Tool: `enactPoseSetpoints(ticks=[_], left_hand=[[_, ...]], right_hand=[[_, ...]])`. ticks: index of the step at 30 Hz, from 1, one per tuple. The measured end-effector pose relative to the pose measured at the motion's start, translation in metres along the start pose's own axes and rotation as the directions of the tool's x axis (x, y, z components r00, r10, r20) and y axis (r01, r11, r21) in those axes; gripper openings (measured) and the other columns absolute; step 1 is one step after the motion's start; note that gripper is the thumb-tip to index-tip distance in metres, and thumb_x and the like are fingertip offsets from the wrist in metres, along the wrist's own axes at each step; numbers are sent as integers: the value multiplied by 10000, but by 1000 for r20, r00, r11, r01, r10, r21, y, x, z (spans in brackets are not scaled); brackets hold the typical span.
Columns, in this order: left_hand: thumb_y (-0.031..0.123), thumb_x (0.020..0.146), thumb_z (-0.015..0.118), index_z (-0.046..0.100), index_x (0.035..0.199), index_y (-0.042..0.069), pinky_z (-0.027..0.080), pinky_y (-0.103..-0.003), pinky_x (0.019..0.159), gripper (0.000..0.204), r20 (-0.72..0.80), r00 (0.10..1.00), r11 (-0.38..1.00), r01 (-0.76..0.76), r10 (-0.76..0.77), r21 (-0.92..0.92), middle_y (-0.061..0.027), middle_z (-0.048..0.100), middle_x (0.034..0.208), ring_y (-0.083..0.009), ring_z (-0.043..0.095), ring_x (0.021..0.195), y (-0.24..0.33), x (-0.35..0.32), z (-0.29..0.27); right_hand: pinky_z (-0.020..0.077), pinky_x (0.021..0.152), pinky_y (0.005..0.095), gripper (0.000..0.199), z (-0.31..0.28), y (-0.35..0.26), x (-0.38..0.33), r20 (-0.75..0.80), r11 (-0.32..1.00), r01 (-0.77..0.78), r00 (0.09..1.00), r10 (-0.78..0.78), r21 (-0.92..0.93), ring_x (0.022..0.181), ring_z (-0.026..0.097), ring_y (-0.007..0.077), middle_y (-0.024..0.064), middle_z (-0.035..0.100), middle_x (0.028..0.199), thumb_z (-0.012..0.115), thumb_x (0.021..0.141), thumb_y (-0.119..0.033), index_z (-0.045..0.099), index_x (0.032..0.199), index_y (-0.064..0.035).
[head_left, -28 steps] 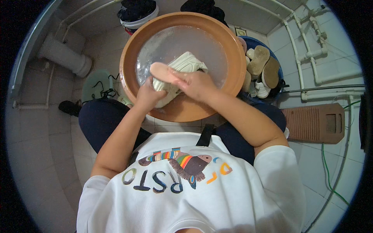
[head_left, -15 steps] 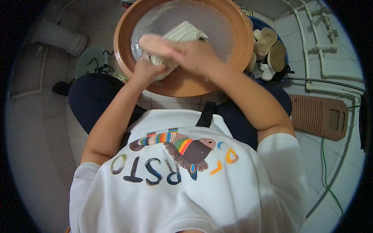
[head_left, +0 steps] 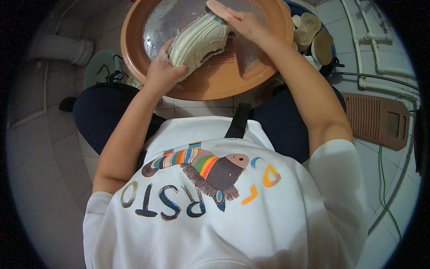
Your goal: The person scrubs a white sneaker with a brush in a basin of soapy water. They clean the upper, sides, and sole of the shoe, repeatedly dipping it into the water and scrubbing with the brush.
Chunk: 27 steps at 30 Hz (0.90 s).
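A pale cream shoe is tilted over a large orange-brown basin of cloudy water. My left hand grips one end of the shoe, thumb on the near side and fingers round the far side. In my right hand is a scrub brush with a pinkish back and dark bristles. Its bristles touch the far end of the shoe. A ridged washboard surface shows inside the basin below the shoe.
Right of the basin, a blue tub holds several shoes. A brown washboard lies on the tiled floor beside my leg. White pipes run along the right wall. On the left stand a pale green bucket and a white pipe.
The brush has moved from near my left hand to the far end of the shoe, away to the right. The shoe's side shows more fully, and the view has shifted slightly.
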State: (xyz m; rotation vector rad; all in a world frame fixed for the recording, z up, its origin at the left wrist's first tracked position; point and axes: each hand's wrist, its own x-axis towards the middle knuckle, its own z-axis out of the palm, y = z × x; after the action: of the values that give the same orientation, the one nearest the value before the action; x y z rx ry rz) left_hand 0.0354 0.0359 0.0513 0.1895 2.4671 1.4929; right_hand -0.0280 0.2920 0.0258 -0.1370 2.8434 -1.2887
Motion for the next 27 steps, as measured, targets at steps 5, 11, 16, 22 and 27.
enactPoseSetpoints(ticks=[5, 11, 16, 22, 27], left_hand=[[87, 609, 648, 355, 1293, -8, 448, -256, 797, 750, -19, 992, 992, 127, -126, 16, -151, 572, 1049, -202, 572, 910, 14, -1, -7], [59, 593, 650, 337, 1302, -30, 436, -265, 827, 780, 42, 990, 988, 134, -131, -77, -135, 554, 1066, -200, 557, 924, 4, -1, -17], [107, 583, 706, 342, 1294, -40, 415, -277, 867, 812, 97, 985, 989, 148, -145, -19, -165, 546, 1097, -225, 552, 971, -1, 0, -25], [195, 607, 729, 406, 1269, 36, 431, -317, 862, 754, 102, 994, 916, -74, 37, 395, -176, 560, 1120, -287, 558, 1003, 38, 15, -17], [195, 588, 723, 443, 1236, 53, 449, -350, 834, 720, 166, 985, 775, -73, -42, 628, -172, 577, 1075, -309, 561, 983, 53, 25, -19]], right_hand=[[429, 864, 364, 476, 18, -65, -30, 119, 959, 174, 981, -150, -226, 986, 577, 313, 177, 596, 1063, 451, 846, -497, 539, 1193, -185], [429, 870, 350, 456, -19, -39, -11, 143, 997, -78, 987, 79, -8, 1017, 566, 304, 188, 587, 1083, 453, 852, -469, 534, 1201, -187], [442, 826, 390, 449, 0, -80, -31, 150, 969, -103, 979, 139, -223, 944, 583, 322, 191, 606, 1012, 458, 847, -475, 550, 1183, -192], [432, 863, 336, 400, 9, -24, -5, 300, 996, -60, 953, 38, 63, 991, 586, 263, 165, 608, 1062, 432, 891, -375, 559, 1170, -117], [416, 884, 322, 438, 8, 24, 6, 67, 980, -183, 980, 188, -77, 1021, 568, 274, 178, 593, 1084, 431, 880, -417, 522, 1214, -148]])
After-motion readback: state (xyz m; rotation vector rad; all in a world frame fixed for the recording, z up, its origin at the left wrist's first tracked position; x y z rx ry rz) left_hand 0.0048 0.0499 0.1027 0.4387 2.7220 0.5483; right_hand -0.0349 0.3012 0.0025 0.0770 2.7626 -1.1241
